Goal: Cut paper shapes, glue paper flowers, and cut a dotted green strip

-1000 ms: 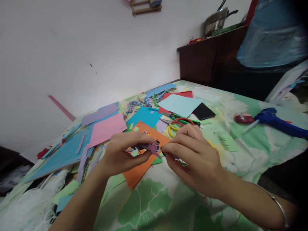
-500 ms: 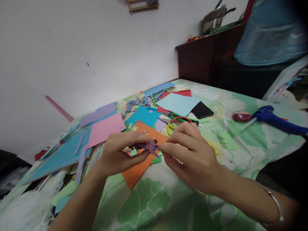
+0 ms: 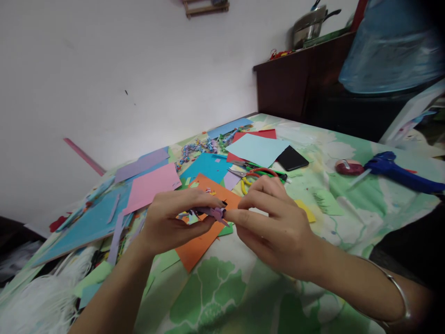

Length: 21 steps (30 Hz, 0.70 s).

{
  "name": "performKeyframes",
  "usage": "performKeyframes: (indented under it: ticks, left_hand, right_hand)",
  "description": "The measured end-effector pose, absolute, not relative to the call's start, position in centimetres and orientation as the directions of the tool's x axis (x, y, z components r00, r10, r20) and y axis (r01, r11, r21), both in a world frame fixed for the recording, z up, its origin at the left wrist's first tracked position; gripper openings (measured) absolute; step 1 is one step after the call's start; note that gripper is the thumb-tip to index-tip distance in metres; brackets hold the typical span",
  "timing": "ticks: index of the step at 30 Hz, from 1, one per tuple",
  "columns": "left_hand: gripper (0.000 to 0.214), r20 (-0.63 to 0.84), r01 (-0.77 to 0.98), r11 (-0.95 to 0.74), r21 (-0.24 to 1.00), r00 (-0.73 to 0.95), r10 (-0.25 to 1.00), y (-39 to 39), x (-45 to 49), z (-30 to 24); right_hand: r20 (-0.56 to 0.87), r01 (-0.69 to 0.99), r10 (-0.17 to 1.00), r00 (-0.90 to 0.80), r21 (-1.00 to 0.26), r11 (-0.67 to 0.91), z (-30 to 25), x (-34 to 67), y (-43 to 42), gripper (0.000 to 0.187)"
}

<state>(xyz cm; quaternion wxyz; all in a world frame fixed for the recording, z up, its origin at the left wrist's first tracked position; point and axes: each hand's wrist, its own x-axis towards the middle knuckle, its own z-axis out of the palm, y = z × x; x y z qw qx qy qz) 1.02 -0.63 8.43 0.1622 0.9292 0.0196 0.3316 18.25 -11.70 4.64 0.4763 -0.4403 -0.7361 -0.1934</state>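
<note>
Between the thumb and fingers of my left hand [image 3: 174, 218] is a small cut and folded purple paper piece [image 3: 217, 214], its tips sticking out towards the right. My right hand [image 3: 274, 222] meets it from the other side, fingertips pinched together at its edge; whether they grip the paper is hidden. Beneath both hands lies an orange paper sheet [image 3: 194, 253] with small scraps on it. Scissors [image 3: 247, 178] with red and yellow handles rest just beyond my right hand.
Pink paper [image 3: 153, 185], a teal sheet [image 3: 208, 166] and a pale blue sheet [image 3: 259, 148] lie around. A black phone [image 3: 294, 158] sits behind. To the right are a blue glue gun [image 3: 399, 174] and a dark red object [image 3: 349, 167]. White strings [image 3: 41, 301] fill the lower left.
My right fingertips have shifted slightly left against the purple paper piece, which has tilted a little. My left hand stays nearly in place, still holding it.
</note>
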Motion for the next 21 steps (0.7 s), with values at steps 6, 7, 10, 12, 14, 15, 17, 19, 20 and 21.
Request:
performKeyframes:
  ticks: [6, 7, 10, 12, 14, 15, 17, 19, 20, 21]
  left_hand:
    - [0.028, 0.616, -0.085, -0.946, 0.313, 0.776, 0.134, -0.6, 0.9, 8.3]
    - [0.029, 0.613, -0.082, -0.942, 0.326, 0.777, 0.144, -0.6, 0.9, 8.3]
    - [0.032, 0.619, -0.091, -0.932, 0.352, 0.769, 0.159, -0.4, 0.6, 8.1]
    - [0.034, 0.627, -0.101, -0.926, 0.363, 0.762, 0.162, -0.3, 0.4, 8.1]
    - [0.035, 0.632, -0.107, -0.922, 0.373, 0.757, 0.168, -0.3, 0.4, 8.0]
    - [0.036, 0.628, -0.105, -0.919, 0.379, 0.759, 0.172, -0.3, 0.4, 8.0]
    - [0.037, 0.628, -0.105, -0.916, 0.386, 0.758, 0.178, -0.2, 0.4, 8.0]
    - [0.036, 0.627, -0.106, -0.915, 0.390, 0.758, 0.180, -0.2, 0.4, 7.9]
    - [0.035, 0.626, -0.107, -0.913, 0.395, 0.758, 0.182, -0.2, 0.4, 7.9]
    - [0.035, 0.626, -0.111, -0.910, 0.400, 0.758, 0.183, -0.2, 0.4, 7.8]
  right_hand:
    - [0.872, 0.814, 0.462, -0.162, -0.147, 0.562, 4.6, 18.6, -11.9, 0.020]
    - [0.870, 0.803, 0.468, -0.157, -0.163, 0.573, 4.6, 18.6, -11.9, 0.020]
    - [0.867, 0.747, 0.477, -0.147, -0.219, 0.628, 4.6, 18.8, -12.1, 0.019]
    - [0.865, 0.721, 0.480, -0.145, -0.240, 0.650, 4.6, 19.0, -12.2, 0.020]
    - [0.865, 0.712, 0.481, -0.144, -0.247, 0.657, 4.7, 19.0, -12.3, 0.021]
    - [0.864, 0.712, 0.482, -0.144, -0.248, 0.657, 4.7, 19.1, -12.3, 0.021]
    - [0.861, 0.716, 0.486, -0.151, -0.244, 0.654, 4.7, 19.1, -12.3, 0.023]
    - [0.854, 0.733, 0.493, -0.169, -0.225, 0.642, 4.7, 19.2, -12.3, 0.024]
    - [0.849, 0.744, 0.497, -0.180, -0.213, 0.633, 4.7, 19.2, -12.3, 0.023]
    - [0.845, 0.753, 0.500, -0.191, -0.201, 0.627, 4.8, 19.3, -12.3, 0.023]
